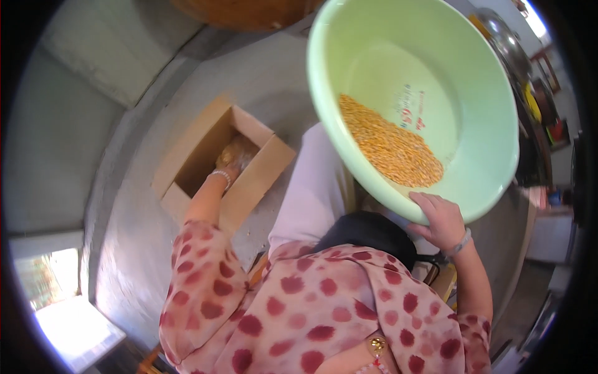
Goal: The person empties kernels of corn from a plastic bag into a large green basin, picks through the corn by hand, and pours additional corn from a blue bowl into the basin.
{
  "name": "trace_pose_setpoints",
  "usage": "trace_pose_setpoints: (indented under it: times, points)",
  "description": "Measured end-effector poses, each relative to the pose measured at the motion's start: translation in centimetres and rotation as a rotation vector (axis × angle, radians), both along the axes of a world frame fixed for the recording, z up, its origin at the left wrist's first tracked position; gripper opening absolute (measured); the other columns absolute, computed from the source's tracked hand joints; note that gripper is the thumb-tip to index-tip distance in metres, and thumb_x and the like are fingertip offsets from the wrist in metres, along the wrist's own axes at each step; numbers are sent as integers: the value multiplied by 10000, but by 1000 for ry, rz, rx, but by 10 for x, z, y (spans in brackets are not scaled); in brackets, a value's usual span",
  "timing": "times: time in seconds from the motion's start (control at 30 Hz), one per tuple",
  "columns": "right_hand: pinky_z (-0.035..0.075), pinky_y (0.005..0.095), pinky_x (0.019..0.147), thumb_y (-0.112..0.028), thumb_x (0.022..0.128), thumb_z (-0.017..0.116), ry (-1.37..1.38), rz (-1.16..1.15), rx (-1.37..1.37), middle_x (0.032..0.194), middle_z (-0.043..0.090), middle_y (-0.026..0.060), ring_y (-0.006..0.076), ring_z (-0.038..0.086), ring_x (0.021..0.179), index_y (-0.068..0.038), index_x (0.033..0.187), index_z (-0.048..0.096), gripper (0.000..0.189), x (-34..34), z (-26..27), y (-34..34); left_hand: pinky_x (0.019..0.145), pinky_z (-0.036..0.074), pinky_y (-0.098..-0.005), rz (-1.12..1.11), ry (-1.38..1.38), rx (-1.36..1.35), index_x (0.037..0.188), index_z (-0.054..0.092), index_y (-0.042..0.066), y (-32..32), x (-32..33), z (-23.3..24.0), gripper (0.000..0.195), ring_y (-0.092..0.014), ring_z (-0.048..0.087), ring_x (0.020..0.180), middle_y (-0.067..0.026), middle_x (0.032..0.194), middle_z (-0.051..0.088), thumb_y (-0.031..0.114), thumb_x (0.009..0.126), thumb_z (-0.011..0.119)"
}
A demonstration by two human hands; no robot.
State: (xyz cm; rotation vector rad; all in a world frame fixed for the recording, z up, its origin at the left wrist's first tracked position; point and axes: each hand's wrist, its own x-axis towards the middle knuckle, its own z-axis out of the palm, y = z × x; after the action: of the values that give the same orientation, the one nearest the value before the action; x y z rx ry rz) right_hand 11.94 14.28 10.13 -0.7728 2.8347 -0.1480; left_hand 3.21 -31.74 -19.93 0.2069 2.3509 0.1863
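A large pale green plastic basin (pixel 481 93) is tilted at the upper right, with a heap of yellow-orange grain (pixel 392 145) lying along its lower left side. My right hand (pixel 439 219) grips the basin's near rim, thumb outside and fingers over the edge. At the left, my left hand (pixel 230 172) reaches down into an open cardboard box (pixel 261 177). It touches a clear plastic bag (pixel 240 149) with yellowish contents inside the box. The fingers are partly hidden, so their hold on the bag cannot be told.
The box stands on the grey concrete floor (pixel 140 187). A round wooden surface (pixel 247 11) is at the top edge. A black rounded object (pixel 373 233) lies by my lap. Metal cookware (pixel 502 37) stands beyond the basin at the right. A wall runs along the left.
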Motion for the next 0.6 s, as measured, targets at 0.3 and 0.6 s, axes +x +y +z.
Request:
trace_pose_setpoints:
  times: [0.3, 0.6]
  points:
    - [440, 344, 687, -316, 700, 612, 8, 65, -63, 885, 549, 65, 248, 547, 820, -107, 1096, 459, 474, -3, -25, 19, 777, 435, -333, 47, 37, -15, 1099, 517, 21, 12, 13, 71, 404, -279, 546, 959, -182, 994, 581, 239, 764, 567]
    - [443, 386, 616, -315, 722, 584, 9, 71, -167, 734, 557, 118, 284, 568, 719, -100, 994, 468, 365, -5, -25, 34, 721, 452, -287, 755, 149, 1314, 1310, 207, 29, 160, -1, 232, 645, -202, 517, 980, -136, 1155, 477, 319, 820, 510]
